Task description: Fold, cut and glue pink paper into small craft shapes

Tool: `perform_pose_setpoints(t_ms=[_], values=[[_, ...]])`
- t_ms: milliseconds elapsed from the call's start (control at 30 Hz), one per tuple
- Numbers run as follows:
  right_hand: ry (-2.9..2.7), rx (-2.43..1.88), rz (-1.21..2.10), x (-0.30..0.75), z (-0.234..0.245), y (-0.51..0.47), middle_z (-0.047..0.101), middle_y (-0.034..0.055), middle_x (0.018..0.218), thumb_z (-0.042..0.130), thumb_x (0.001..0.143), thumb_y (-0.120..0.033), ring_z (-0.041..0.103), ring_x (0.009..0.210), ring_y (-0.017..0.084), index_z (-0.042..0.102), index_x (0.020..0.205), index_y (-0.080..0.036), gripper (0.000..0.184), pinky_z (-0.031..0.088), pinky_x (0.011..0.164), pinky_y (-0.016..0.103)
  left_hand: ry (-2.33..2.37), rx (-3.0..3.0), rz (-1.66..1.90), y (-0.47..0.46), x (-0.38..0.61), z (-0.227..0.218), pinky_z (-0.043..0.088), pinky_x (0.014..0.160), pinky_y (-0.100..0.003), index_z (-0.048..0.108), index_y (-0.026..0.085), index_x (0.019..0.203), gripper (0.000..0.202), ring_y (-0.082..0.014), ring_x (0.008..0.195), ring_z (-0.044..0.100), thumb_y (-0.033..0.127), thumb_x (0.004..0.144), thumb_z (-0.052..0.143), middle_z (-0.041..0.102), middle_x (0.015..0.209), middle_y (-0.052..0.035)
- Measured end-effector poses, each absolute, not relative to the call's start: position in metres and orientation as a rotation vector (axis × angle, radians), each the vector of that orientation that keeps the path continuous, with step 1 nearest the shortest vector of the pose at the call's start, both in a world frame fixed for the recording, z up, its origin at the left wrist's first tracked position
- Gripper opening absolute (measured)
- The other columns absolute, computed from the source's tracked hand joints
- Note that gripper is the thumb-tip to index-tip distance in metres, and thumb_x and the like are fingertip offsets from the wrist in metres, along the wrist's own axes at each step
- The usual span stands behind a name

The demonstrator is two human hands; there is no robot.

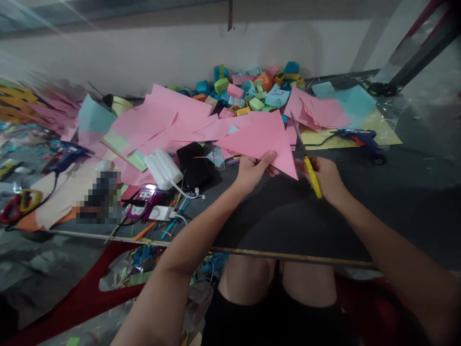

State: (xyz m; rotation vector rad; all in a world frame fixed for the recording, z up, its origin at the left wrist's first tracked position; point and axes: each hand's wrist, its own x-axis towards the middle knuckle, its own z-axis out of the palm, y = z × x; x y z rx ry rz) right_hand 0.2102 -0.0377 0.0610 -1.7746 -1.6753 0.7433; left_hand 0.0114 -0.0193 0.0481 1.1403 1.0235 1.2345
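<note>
Here's my left hand (250, 172), closed in a pinch, thumb on top and fingers beneath the near edge of a pink sheet (259, 137). Over on the right, my right hand (326, 177) is curled around yellow-handled scissors (312, 178), blades pointing to the far side; how wide those blades stand, I can't tell. The sheet sits mostly beyond my left hand, its pointed near-right corner between my two hands, the blades just beside its right edge. Under it all, the dark tabletop (259, 221)! Far side, a heap of coloured paper pieces (252, 93); off to the right, a glue gun (362, 137).
</note>
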Motion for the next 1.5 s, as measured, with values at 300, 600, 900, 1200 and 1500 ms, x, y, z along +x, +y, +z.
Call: perform_pose_setpoints(t_ms=[300,600,900,1200,1500], values=[[-1.803,-1.955,0.514,0.211,0.055,-0.031,0.062,0.0049,0.063,0.065,0.076,-0.069,0.059,0.059,0.02,0.066,0.077,-0.02,0.049,0.041,0.058,0.032,0.979,1.176,1.225,-0.017,0.009,0.045,0.055,0.052,-0.024,0.065,0.017,0.06,0.049,-0.0085,0.045,0.059,0.062,0.076,0.079,0.067,0.054,-0.0023],[-1.647,-1.399,0.996,0.208,0.052,-0.039,0.051,-0.0023,0.063,0.07,0.069,-0.078,0.045,0.053,0.011,0.057,0.074,-0.021,0.059,0.035,0.047,0.027,0.961,1.123,1.212,-0.019,0.013,0.047,0.053,0.053,-0.027,0.063,0.017,0.061,0.05,-0.0096,0.046,0.059,0.062,0.076,0.079,0.064,0.054,-0.0006],[-1.842,-2.009,0.321,0.215,0.053,-0.033,0.069,0.008,0.071,0.065,0.08,-0.06,0.064,0.067,0.024,0.065,0.077,-0.021,0.04,0.039,0.059,0.032,0.739,0.936,0.941,-0.019,-0.007,0.056,0.038,0.04,-0.029,0.046,0.025,0.056,0.058,-0.0128,0.037,0.037,0.075,0.076,0.069,0.022,0.039,0.0063],[-1.978,-2.135,0.197,0.208,0.055,-0.036,0.077,0.0144,0.095,0.062,0.078,-0.056,0.072,0.085,0.035,0.07,0.102,-0.021,0.043,0.048,0.071,0.04,0.753,0.995,0.976,-0.022,-0.005,0.055,0.033,0.039,-0.032,0.044,0.026,0.058,0.058,-0.0112,0.036,0.027,0.076,0.077,0.067,0.017,0.043,0.0067],[-2.038,-2.247,0.135,0.209,0.062,-0.036,0.076,0.0124,0.093,0.06,0.079,-0.056,0.073,0.088,0.034,0.071,0.105,-0.022,0.044,0.051,0.071,0.039,0.533,0.443,0.939,-0.031,0.0,0.078,0.027,0.039,-0.019,0.041,0.021,0.06,0.045,-0.0062,0.035,0.017,0.023,0.104,0.043,0.009,0.048,0.0088]])
